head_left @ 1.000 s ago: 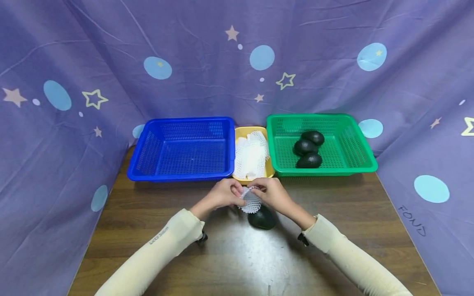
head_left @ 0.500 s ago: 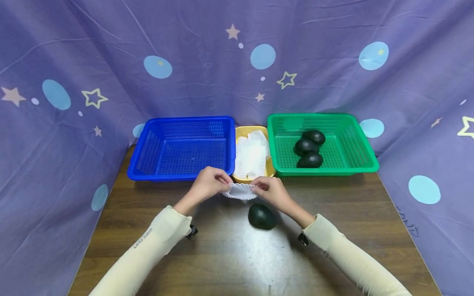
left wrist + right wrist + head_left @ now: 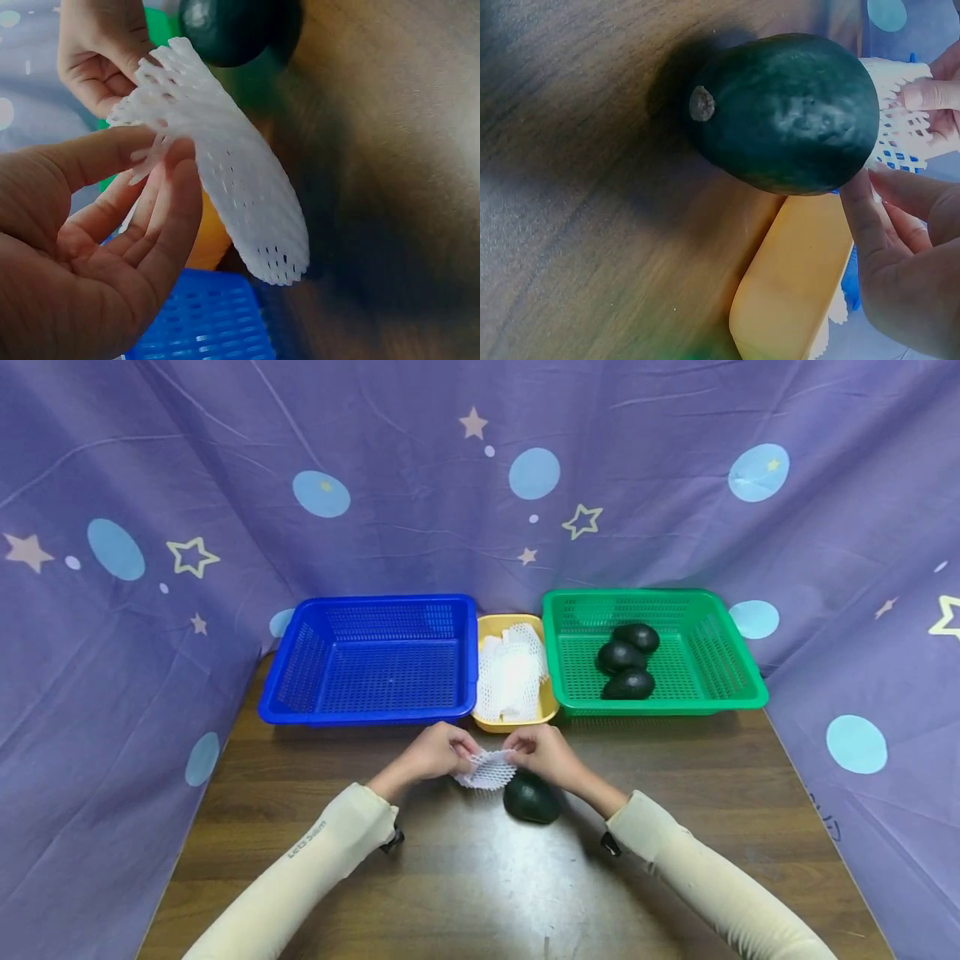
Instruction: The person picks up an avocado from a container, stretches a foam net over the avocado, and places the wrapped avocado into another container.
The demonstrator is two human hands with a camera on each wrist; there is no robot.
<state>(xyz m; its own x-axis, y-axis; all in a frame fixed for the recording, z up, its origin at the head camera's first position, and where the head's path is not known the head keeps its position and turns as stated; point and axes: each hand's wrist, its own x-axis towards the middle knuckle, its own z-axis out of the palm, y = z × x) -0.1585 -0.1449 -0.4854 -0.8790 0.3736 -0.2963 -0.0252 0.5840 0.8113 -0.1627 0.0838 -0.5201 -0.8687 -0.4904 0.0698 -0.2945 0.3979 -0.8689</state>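
Between my hands is a white foam net sleeve (image 3: 487,771), its mouth spread and its body sloping down over the table. One edge of that mouth is pinched between the thumb and fingers of my left hand (image 3: 437,752). My right hand (image 3: 549,755) pinches the opposite edge. A dark green avocado (image 3: 532,799) lies on the table just below the right hand, outside the sleeve. In the left wrist view the sleeve (image 3: 247,180) hangs as a flattened tube. The right wrist view shows the avocado (image 3: 787,112) large, its stem end facing left.
Behind the hands stands a yellow tray (image 3: 550,703) with more white foam nets (image 3: 513,672). To its left is a blue basket (image 3: 390,681) with nothing in it. A green basket (image 3: 697,677) on the right holds 3 avocados (image 3: 628,683). A patterned curtain (image 3: 420,527) surrounds the wooden table (image 3: 450,893).
The sleeve shifted left off the avocado as my left hand moved away and stretched its mouth. Since then the left hand has come back somewhat toward the right, and the sleeve has dipped lower.
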